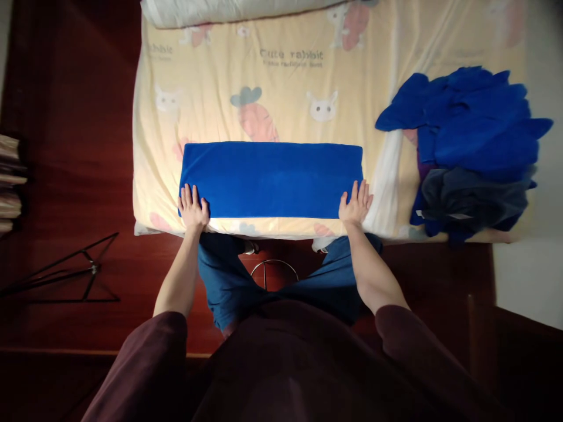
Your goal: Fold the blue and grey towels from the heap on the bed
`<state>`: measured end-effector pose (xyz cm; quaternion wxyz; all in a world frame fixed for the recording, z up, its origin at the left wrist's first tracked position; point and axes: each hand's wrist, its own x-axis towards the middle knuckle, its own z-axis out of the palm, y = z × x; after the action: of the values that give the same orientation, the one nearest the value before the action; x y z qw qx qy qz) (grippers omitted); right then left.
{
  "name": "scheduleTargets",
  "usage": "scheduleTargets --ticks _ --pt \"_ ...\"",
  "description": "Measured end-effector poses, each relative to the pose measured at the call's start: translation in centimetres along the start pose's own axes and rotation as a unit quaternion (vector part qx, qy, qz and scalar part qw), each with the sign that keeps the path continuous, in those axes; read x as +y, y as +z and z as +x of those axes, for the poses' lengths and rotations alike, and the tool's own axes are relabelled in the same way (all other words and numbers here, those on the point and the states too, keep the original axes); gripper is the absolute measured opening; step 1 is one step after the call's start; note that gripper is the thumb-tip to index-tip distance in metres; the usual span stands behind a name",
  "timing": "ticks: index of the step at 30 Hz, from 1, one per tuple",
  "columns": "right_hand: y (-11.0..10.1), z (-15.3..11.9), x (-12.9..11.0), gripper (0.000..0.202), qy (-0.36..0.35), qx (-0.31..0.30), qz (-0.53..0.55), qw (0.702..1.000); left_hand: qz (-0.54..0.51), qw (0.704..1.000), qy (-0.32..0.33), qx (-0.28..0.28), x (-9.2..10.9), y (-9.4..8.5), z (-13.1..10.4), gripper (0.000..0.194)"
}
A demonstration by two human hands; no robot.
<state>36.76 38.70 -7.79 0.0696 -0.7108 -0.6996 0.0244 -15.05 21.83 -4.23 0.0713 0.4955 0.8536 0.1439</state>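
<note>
A blue cloth [271, 180] lies as a flat, wide rectangle near the front edge of the bed, its long sides running left to right. On its lower left corner rests my left hand [193, 208], palm down with the fingers spread. My right hand [355, 204] lies flat over the lower right corner, fingers apart, partly on the sheet beside it. Neither hand grips the cloth.
The bed's yellow sheet [206, 111] has rabbit and carrot prints. At the right is a heap of blue clothes [475, 123] with a dark grey garment [475, 196]. A pale rolled cover [229, 10] lies at the back; a black tripod [90, 269] stands at left.
</note>
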Motion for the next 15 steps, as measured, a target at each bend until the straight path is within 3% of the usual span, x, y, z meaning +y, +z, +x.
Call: scheduleTargets --ticks 3,5,7,11,13,15 --pt "0.1 -0.1 -0.1 0.064 0.002 0.006 0.012 1.000 0.006 1.000 -0.022 -0.003 1.5 0.5 0.3 0.069" --pt "0.2 -0.1 -0.1 0.064 0.000 0.008 0.014 1.000 -0.001 1.000 -0.001 -0.018 4.7 1.6 0.5 0.071" --pt "0.2 0.0 0.0 0.064 -0.003 0.010 0.011 1.000 -0.021 0.994 0.093 -0.059 10.0 3.7 0.5 0.072" --pt "0.3 0.0 0.2 0.065 -0.006 0.011 0.001 1.000 -0.091 0.946 0.295 -0.098 23.8 9.8 0.7 0.072" --pt "0.5 0.0 0.4 0.066 -0.008 0.016 0.003 1.000 -0.113 0.929 0.338 -0.103 29.4 13.0 1.2 0.072" --pt "0.8 0.1 0.6 0.065 -0.010 0.023 0.011 1.000 -0.107 0.929 0.337 -0.111 32.7 15.4 1.8 0.071"
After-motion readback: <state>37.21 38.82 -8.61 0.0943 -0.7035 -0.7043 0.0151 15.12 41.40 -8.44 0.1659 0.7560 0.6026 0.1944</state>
